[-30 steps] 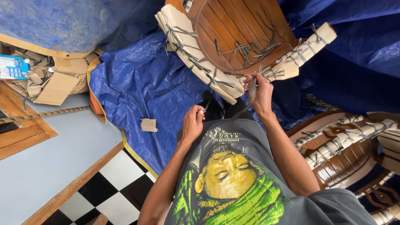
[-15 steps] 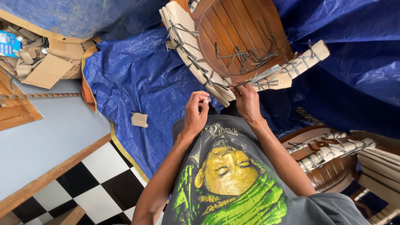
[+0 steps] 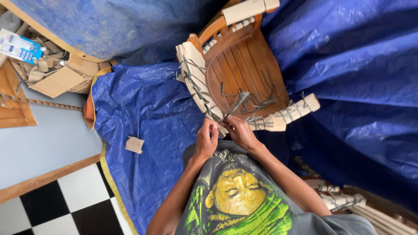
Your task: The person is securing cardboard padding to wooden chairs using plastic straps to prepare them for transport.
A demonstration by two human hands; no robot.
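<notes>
Now both hands pinch strap at chair [image 3: 244, 65] rim, 6 o'clock: left hand [image 3: 205, 140] and right hand [image 3: 237, 130] closed on grey strap [image 3: 236, 105], binding cardboard [image 3: 196, 82] padding.

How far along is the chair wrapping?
Done: cardboard padding on the wooden chair's left seat edge and the padding on the front right edge are laced with grey strapping. In hand: left hand and right hand meet at the front corner, the right pinching a strap end. Left: loose strap ends lie untrimmed on the seat; the chair's back is only partly in view.
</notes>
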